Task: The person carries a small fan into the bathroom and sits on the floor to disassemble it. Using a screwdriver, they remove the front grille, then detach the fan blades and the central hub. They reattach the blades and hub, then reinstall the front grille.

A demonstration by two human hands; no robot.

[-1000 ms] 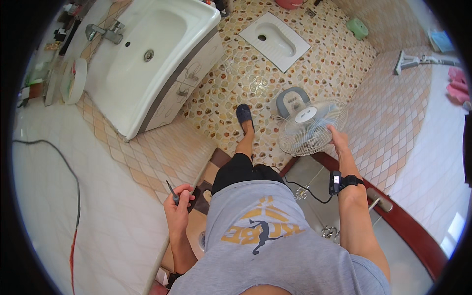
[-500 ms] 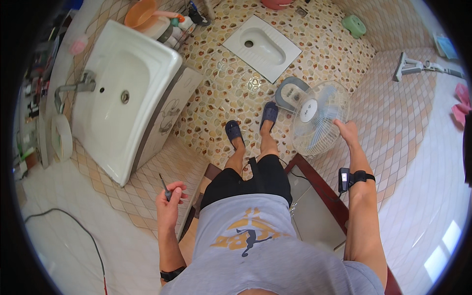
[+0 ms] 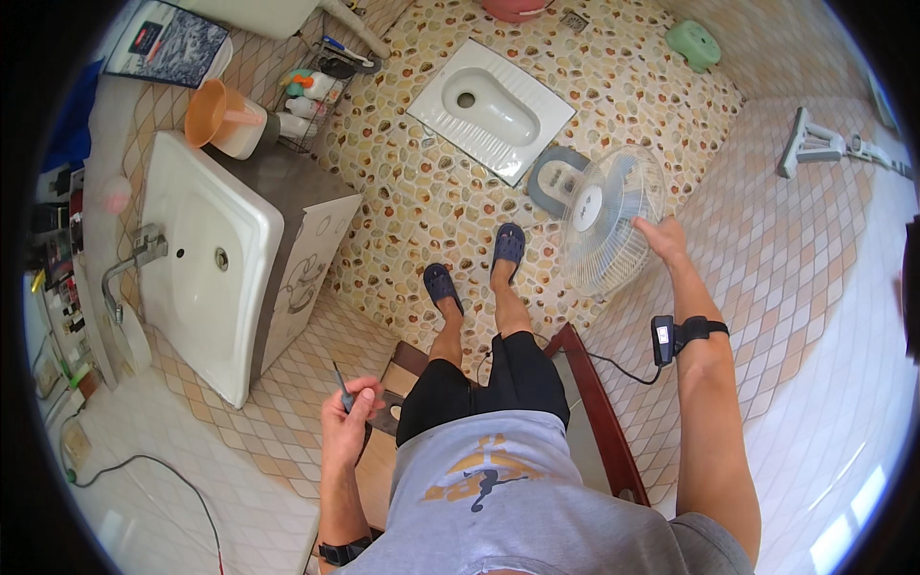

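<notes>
My left hand (image 3: 343, 426) is closed around a slim screwdriver (image 3: 343, 387) with a dark handle, its thin shaft pointing up and away from me. With my right hand (image 3: 665, 240) I grip the grille rim of a standing fan (image 3: 609, 251), thumb across the front, fingers mostly hidden behind. The fan has a white cage, pale blue blades and a grey base (image 3: 558, 179) on the pebble-patterned floor. Its head is tilted. My dark clogs stand just left of the fan.
A white washbasin (image 3: 213, 316) on a cabinet is at left, with an orange scoop (image 3: 218, 113) and bottles (image 3: 311, 84) behind. A squat toilet (image 3: 494, 107) lies ahead. A green stool (image 3: 693, 44) sits far right, a squeegee mop (image 3: 816, 144) against the right wall. A dark red door frame (image 3: 599, 412) is beside my legs.
My view has shifted, bringing the cabinet top and scoop further into sight. My right hand stays on the fan's rim and my left still holds the screwdriver, raised slightly nearer my body.
</notes>
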